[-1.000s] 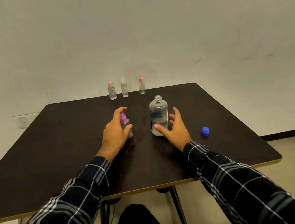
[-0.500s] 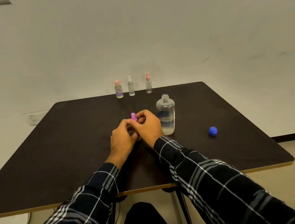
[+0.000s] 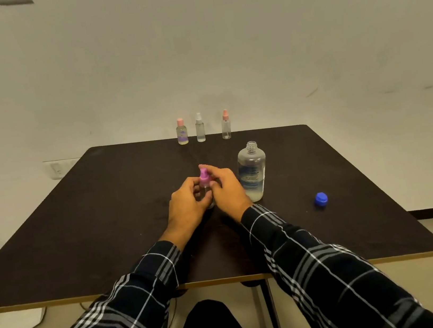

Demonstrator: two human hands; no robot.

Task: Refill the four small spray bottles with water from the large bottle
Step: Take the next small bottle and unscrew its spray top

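A small clear spray bottle with a purple-pink top point(image 3: 204, 179) stands mid-table between both my hands. My left hand point(image 3: 188, 206) wraps its body. My right hand point(image 3: 226, 189) pinches its spray top from the right. Just right of them stands the large clear bottle point(image 3: 252, 171), uncapped, with a little water at its bottom. Its blue cap point(image 3: 321, 199) lies on the table further right. Three more small spray bottles line the far edge: a pink-topped one with a purple label point(image 3: 182, 132), a white-topped one point(image 3: 199, 128) and a slim pink-topped one point(image 3: 225, 125).
The dark brown table point(image 3: 104, 207) has a light front edge and stands against a white wall. A wall socket point(image 3: 56, 169) shows at the left. A white sheet point(image 3: 15, 325) lies on the floor under the left corner.
My right hand left the large bottle and came over to the small purple-topped bottle, now gripping its top. My left hand has kept hold of the small bottle.
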